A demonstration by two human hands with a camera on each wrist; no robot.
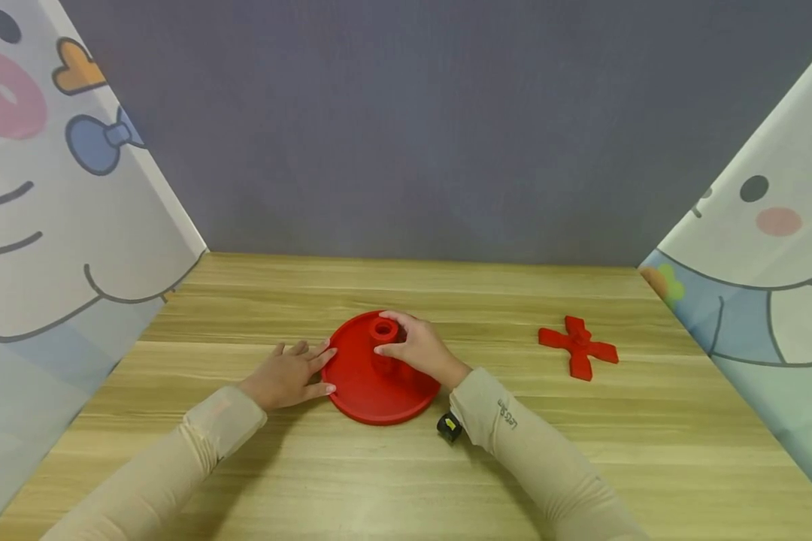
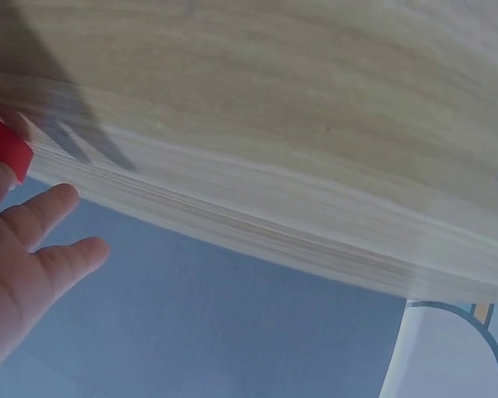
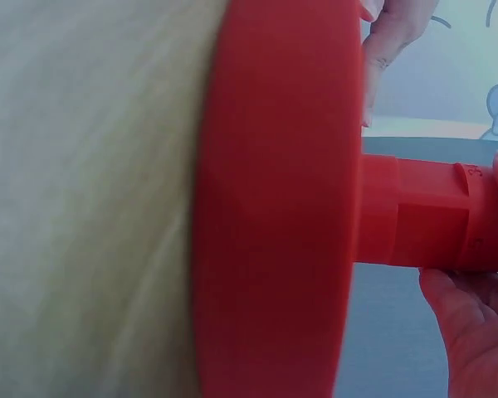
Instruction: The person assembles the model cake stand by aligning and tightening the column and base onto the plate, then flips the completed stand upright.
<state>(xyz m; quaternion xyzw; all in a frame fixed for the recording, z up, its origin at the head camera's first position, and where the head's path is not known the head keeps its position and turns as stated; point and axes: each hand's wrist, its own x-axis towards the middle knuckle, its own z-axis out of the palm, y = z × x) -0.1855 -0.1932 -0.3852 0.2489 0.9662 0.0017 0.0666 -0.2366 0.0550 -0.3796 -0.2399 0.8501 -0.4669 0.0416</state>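
Observation:
A round red plastic base with a low rim lies flat on the table. From its middle rises a red hollow post, upright, with a round hole in its top. My right hand grips the upper part of this post between thumb and fingers. On the left, my left hand rests against the rim of the base with its fingers spread and fairly straight. In the left wrist view, the left hand touches the red edge with part of its fingers.
A red four-armed cross piece lies on the wooden table to the right. The black wrist camera hangs under the right sleeve. A grey panel stands behind, with cartoon-printed panels at both sides.

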